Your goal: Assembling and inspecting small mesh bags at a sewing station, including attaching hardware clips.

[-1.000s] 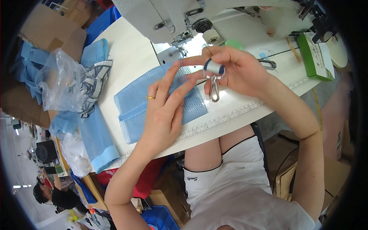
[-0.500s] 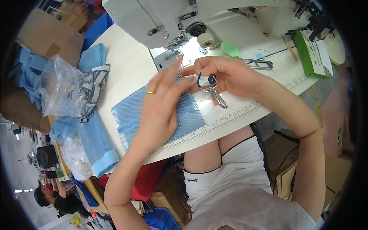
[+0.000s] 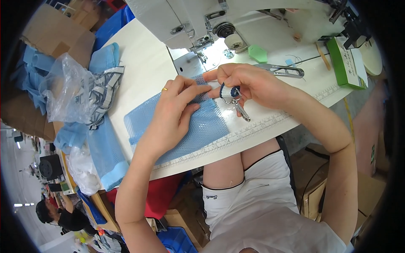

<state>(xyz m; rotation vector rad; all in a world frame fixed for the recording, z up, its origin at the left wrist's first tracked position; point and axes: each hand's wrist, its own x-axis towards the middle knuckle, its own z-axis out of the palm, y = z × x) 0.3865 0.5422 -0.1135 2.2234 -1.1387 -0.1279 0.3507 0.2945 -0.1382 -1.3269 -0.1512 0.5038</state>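
A piece of blue mesh fabric (image 3: pixel 198 135) lies on the white table, in front of the sewing machine. My left hand (image 3: pixel 173 109) rests on it, fingers bent and thumb apart, index fingertip close to my right fingers at the mesh's upper right edge. My right hand (image 3: pixel 253 84) is closed on a white and navy webbing loop (image 3: pixel 228 91). From this loop hangs a silver metal snap hook (image 3: pixel 242 111). The right index and another fingertip reach to the mesh edge; what lies between those tips is hard to see.
The sewing machine (image 3: pixel 168 21) stands beyond my hands, its needle area lit. Behind my right hand are thread snips (image 3: pixel 287 71), a green hexagonal piece (image 3: pixel 257 54) and a green box (image 3: pixel 344 63). A ruler strip (image 3: pixel 236 138) lines the front edge. Bagged webbing (image 3: pixel 103 97) lies left.
My left hand has slowed from a blur and come down on the mesh, its fingers now bent. My right hand keeps the webbing loop nearly in place; the snap hook has swung slightly.
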